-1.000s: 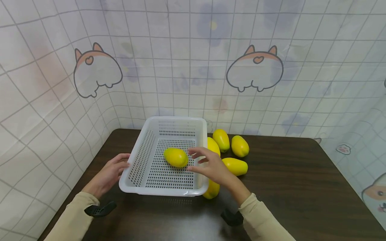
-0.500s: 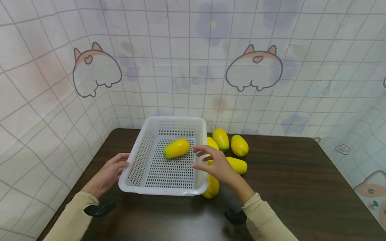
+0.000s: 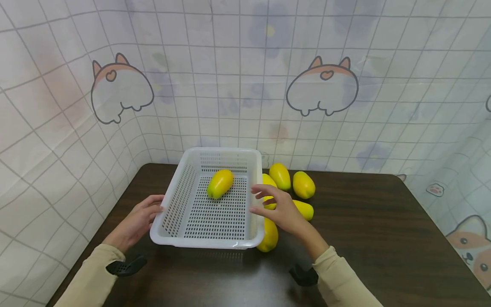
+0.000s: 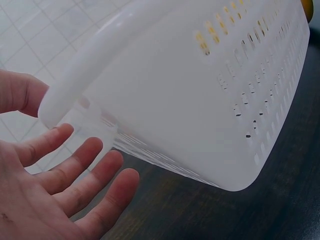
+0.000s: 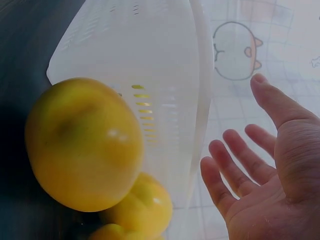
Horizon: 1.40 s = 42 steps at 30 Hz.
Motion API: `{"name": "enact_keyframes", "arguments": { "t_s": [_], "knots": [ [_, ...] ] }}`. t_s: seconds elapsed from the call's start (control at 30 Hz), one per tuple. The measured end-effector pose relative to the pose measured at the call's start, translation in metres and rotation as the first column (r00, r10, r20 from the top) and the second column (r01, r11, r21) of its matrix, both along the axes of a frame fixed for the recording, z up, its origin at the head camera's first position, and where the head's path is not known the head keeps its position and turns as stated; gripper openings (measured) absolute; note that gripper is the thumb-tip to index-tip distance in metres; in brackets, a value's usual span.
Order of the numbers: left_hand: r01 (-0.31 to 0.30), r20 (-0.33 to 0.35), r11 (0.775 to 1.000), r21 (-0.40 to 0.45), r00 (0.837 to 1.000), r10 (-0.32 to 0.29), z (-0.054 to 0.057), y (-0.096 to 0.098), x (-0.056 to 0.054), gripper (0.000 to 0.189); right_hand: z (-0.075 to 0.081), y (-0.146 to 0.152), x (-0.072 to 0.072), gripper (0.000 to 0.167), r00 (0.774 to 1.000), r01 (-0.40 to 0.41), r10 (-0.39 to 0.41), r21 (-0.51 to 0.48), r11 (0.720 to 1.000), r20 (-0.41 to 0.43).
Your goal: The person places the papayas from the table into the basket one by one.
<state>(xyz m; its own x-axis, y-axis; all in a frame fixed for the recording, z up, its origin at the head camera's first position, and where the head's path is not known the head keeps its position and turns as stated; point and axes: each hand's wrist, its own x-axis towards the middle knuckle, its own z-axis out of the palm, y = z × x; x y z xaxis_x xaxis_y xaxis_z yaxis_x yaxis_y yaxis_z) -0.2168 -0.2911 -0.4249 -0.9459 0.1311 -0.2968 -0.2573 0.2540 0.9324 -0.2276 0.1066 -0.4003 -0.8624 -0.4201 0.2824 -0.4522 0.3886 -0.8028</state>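
A yellow papaya [image 3: 220, 184] with a greenish end lies inside the white perforated plastic basket [image 3: 207, 243]. My left hand [image 3: 136, 221] is at the basket's left rim; in the left wrist view its thumb passes behind the rim and its fingers [image 4: 95, 175] stay extended outside the wall. Above the basket's right rim, my right hand [image 3: 280, 211] hovers with spread fingers and holds nothing. Several more papayas sit right of the basket, among them a front one [image 3: 270, 236] and one [image 3: 304, 210] partly behind my right hand.
Farther back on the dark wooden table [image 3: 368, 230] are two papayas, one near the wall [image 3: 280, 176] and one to its right [image 3: 304, 185]. A white grid-patterned cloth [image 3: 245, 76] with cartoon animals encloses the table at the back and sides.
The papaya in the basket has rolled and turned, moving back from near my right hand. My right hand has drawn back slightly to the right. My left hand has stayed at the rim.
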Motion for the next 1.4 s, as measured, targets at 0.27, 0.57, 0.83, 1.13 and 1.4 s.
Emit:
{"name": "enact_keyframes", "arguments": {
  "t_s": [0.27, 0.57, 0.83, 1.13, 1.4],
  "knots": [
    [0.01, -0.002, 1.0, 0.003, 1.0, -0.01, 0.0, 0.0, 0.0, 0.053, -0.001, 0.003, 0.001, 0.054, 1.0, 0.011, -0.011, 0.004, 1.0, 0.002],
    [0.009, -0.001, 1.0, 0.008, 1.0, -0.009, -0.001, 0.0, 0.0, 0.053, -0.001, 0.007, 0.001, 0.053, 1.0, 0.024, -0.024, -0.004, 1.0, 0.006],
    [0.01, 0.003, 1.0, 0.019, 1.0, -0.01, -0.001, -0.001, 0.0, 0.052, -0.002, 0.013, 0.0, 0.053, 0.999, 0.048, -0.048, -0.001, 0.999, 0.018],
    [0.015, -0.008, 0.999, 0.03, 1.0, -0.015, -0.002, -0.001, 0.001, 0.052, -0.004, 0.02, -0.001, 0.05, 0.997, 0.081, -0.081, 0.021, 0.996, 0.011],
    [0.02, -0.015, 0.999, 0.027, 1.0, -0.02, -0.001, -0.001, 0.001, 0.052, -0.005, 0.027, -0.001, 0.051, 0.995, 0.092, -0.092, 0.011, 0.996, 0.023]
  ]
}}
